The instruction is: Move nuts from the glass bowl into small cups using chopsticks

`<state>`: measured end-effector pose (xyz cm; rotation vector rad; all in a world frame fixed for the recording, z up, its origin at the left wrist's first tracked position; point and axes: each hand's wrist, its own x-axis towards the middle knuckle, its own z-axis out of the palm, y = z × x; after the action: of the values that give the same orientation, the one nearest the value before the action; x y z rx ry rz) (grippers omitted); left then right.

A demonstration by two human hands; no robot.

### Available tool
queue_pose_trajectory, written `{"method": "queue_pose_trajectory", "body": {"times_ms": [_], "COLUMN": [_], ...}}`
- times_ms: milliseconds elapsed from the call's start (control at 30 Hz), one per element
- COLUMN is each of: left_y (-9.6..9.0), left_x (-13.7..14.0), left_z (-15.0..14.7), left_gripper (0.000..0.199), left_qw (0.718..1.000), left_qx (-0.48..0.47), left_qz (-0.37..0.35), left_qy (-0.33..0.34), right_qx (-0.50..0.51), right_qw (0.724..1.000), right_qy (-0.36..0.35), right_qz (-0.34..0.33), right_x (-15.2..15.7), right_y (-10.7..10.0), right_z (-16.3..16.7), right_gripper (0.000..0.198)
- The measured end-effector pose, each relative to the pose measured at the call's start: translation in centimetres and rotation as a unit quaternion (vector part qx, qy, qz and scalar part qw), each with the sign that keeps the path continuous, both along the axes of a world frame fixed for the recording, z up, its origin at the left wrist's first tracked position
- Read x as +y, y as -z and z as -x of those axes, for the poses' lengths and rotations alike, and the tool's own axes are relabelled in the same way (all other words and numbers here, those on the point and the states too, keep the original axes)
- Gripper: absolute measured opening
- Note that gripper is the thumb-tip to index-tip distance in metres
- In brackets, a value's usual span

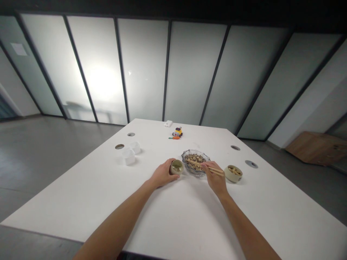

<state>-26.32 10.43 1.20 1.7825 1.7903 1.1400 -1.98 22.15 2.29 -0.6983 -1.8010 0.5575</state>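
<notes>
My left hand (164, 174) is wrapped round the side of a small round cup (177, 167), greenish inside, that stands on the white table. What lies in the cup is too small to make out. In my right hand (216, 178) is a pair of wooden chopsticks (195, 163). Their tips point left over a scalloped glass bowl (198, 173) of brown, seed-like pieces (194, 158). Just right of that hand sits a pale ceramic bowl (232, 177) with tan pieces (234, 170) in it, perhaps peanuts.
Two translucent plastic containers (128, 157) stand on the left of the white table (173, 216). Farther back are a yellow toy vehicle (178, 132), an orange carrot-shaped item (176, 138) and a small white box (168, 124). Round openings (119, 146) pierce the tabletop near both sides.
</notes>
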Motion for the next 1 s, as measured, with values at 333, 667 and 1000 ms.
{"method": "queue_pose_trajectory", "body": {"times_ms": [333,667,1000], "left_y": [0.5,0.1,0.0], "left_x": [0.2,0.0,-0.1], "left_z": [0.1,0.0,0.0], "left_gripper": [0.071,0.071,0.069], "left_qw": [1.0,1.0,1.0], "left_qx": [0.005,0.002,0.011], "left_qz": [0.003,0.004,-0.006], "left_qy": [-0.006,-0.007,-0.004], "right_qx": [0.083,0.226,0.158], "right_qw": [0.994,0.939,0.936], "right_qy": [0.014,-0.138,-0.155], "right_qz": [0.072,0.218,0.274], "right_x": [1.2,1.4,0.7], "right_y": [0.0,-0.9,-0.9], "right_z": [-0.5,-0.7,-0.4], "right_gripper": [0.048,0.041,0.047]}}
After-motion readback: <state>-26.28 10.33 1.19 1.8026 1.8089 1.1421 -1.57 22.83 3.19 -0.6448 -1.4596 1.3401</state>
